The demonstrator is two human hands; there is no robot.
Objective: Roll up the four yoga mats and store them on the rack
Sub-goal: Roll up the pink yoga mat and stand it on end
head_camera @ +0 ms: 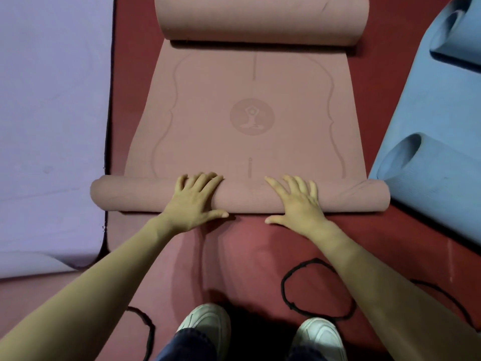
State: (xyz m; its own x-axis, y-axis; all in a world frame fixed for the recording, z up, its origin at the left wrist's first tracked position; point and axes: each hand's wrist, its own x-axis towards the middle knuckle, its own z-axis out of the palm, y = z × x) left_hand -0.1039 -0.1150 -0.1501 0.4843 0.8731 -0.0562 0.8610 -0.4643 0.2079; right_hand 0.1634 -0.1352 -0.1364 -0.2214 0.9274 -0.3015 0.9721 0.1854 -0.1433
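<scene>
Red floor [260, 246] underfoot; the pink mat [250, 142] lies centre, its near end rolled. Left hand [194, 201] and right hand [296, 204] are spread flat on the roll [242, 196]. Soft, springy foam, likely light: best pressed evenly, kept tight.

Both hands [247, 201] flat on pink mat [250, 121]

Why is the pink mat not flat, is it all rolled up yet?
Only partly rolled. The pink mat has a roll under both hands, a flat middle showing its logo, and a curled far end.
</scene>
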